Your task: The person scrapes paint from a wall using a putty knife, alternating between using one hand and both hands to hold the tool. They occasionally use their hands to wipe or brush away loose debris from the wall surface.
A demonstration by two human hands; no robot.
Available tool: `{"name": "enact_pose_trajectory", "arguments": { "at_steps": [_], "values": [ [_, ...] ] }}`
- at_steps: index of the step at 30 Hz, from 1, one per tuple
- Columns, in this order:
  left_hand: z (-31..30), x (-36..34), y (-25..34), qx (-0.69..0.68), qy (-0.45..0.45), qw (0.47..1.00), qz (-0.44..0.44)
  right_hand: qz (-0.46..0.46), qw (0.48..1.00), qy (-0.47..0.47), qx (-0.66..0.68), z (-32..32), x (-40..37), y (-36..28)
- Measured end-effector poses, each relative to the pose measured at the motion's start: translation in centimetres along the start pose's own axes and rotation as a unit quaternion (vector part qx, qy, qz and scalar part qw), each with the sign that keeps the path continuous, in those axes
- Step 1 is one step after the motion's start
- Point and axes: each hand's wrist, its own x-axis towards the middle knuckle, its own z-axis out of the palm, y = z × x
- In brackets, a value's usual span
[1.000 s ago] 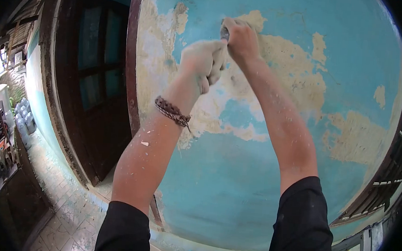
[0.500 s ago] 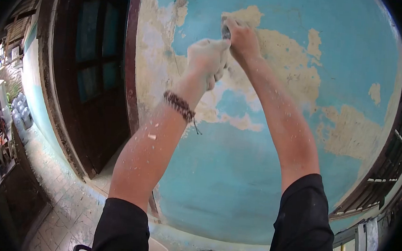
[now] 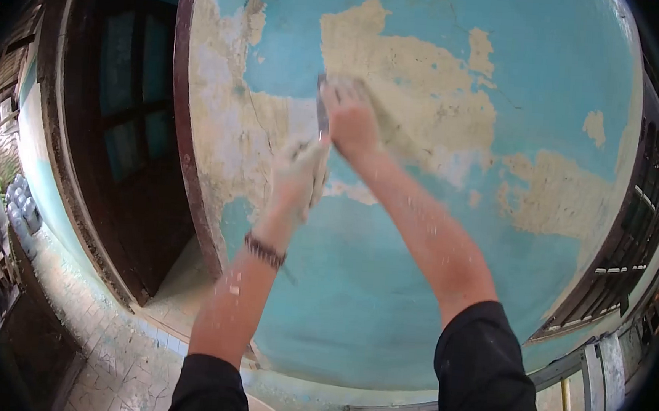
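Observation:
A flat, dark scraper (image 3: 322,112) stands nearly upright against the wall (image 3: 385,286), whose blue paint has come off in patches of bare cream plaster. My right hand (image 3: 353,122) is closed over the blade part, fingers pressed on it. Just below and to the left, my left hand (image 3: 296,174) wraps around the lower end, where the handle is hidden in the fist. Both hands are dusty and smeared by motion. Pale paint flakes cling to my forearms, and a beaded bracelet (image 3: 265,251) circles my left wrist.
A dark wooden door (image 3: 146,147) stands at the left, its frame beside the peeling plaster. Slatted shutters (image 3: 609,255) are at the right, with a metal ladder-like frame (image 3: 592,384) below. Flakes litter the tiled floor (image 3: 116,359). Plastic bottles (image 3: 22,207) stand far left.
Both hands and the scraper have moved down the wall and slightly left. The view has shifted a little, so the wall appears further left.

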Motion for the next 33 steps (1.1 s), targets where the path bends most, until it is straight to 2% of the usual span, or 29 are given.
{"name": "enact_pose_trajectory", "arguments": {
  "at_steps": [2,4,5,6,8,10,11,13,14,16,17,19,21,22,23,24,25,27,28,29,30,31,32,33],
  "values": [
    [-1.1,-4.6,-4.0,0.023,0.04,0.998,-0.044,0.023,0.999,-0.04,0.017,-1.6,-6.9,-3.0],
    [-3.1,-10.0,-8.6,0.062,0.042,0.989,-0.127,0.089,0.984,-0.126,0.089,-4.3,-15.5,-6.7],
    [-4.4,-12.7,-11.1,0.094,0.037,0.98,-0.173,0.138,0.967,-0.16,0.141,-5.6,-20.2,-8.7],
    [-6.5,-15.5,-15.3,0.179,0.027,0.967,-0.178,0.184,0.952,-0.195,0.148,-6.7,-25.8,-11.1],
    [-8.3,-21.0,-17.7,0.275,0.008,0.898,-0.343,0.25,0.875,-0.32,0.264,-9.9,-35.7,-14.5],
    [-11.4,-26.1,-22.2,0.151,0.029,0.889,-0.43,0.307,0.777,-0.482,0.265,-13.1,-45.5,-17.9],
    [-11.7,-27.2,-22.2,0.156,0.033,0.886,-0.436,0.355,0.715,-0.512,0.316,-14.4,-49.4,-18.9],
    [-11.7,-27.5,-21.6,0.195,-0.002,0.854,-0.482,0.39,0.603,-0.598,0.354,-18.3,-49.8,-18.2],
    [-11.7,-27.5,-22.0,0.195,0.008,0.853,-0.485,0.384,0.599,-0.602,0.362,-19.0,-51.0,-17.6],
    [-11.9,-26.8,-22.7,0.286,-0.03,0.864,-0.414,0.382,0.563,-0.629,0.377,-19.7,-53.5,-16.9],
    [-10.8,-26.0,-21.8,0.287,-0.026,0.861,-0.419,0.381,0.557,-0.632,0.381,-19.5,-53.7,-16.6],
    [-7.7,-24.1,-20.5,0.267,-0.015,0.895,-0.358,0.461,0.58,-0.568,0.358,-19.1,-53.9,-16.1],
    [-5.6,-22.7,-21.0,0.282,-0.033,0.898,-0.335,0.599,0.505,-0.502,0.367,-19.3,-48.7,-15.3],
    [-6.1,-23.0,-23.6,0.355,-0.089,0.904,-0.222,0.629,0.47,-0.489,0.381,-18.6,-47.6,-14.9],
    [-5.0,-22.4,-23.8,0.337,-0.131,0.888,-0.284,0.7,0.389,-0.38,0.463,-18.6,-45.7,-15.0],
    [-2.8,-22.2,-22.2,0.219,-0.112,0.912,-0.327,0.734,0.339,-0.268,0.525,-18.7,-43.7,-15.4],
    [-2.2,-23.0,-23.2,0.222,-0.127,0.936,-0.243,0.743,0.31,-0.222,0.551,-18.7,-42.1,-15.6],
    [-2.1,-23.6,-22.1,0.099,-0.195,0.912,-0.346,0.752,0.255,-0.16,0.587,-18.2,-39.6,-16.1],
    [-2.8,-24.3,-21.6,0.089,-0.155,0.915,-0.362,0.753,0.23,-0.14,0.6,-17.9,-38.6,-16.8],
    [-3.6,-24.7,-21.2,0.1,-0.173,0.915,-0.352,0.754,0.211,-0.171,0.599,-17.6,-37.4,-17.9],
    [-5.0,-24.6,-20.9,0.115,-0.198,0.914,-0.336,0.773,0.245,-0.175,0.559,-17.0,-36.2,-18.8],
    [-7.3,-25.1,-21.5,0.11,-0.178,0.916,-0.341,0.789,0.283,-0.174,0.517,-16.2,-35.6,-19.7],
    [-10.2,-26.5,-23.0,0.191,-0.185,0.923,-0.279,0.789,0.275,-0.192,0.515,-15.6,-35.8,-20.6],
    [-13.1,-28.3,-24.0,0.271,-0.193,0.917,-0.219,0.775,0.298,-0.248,0.499,-15.2,-36.5,-21.3]
  ]
}}
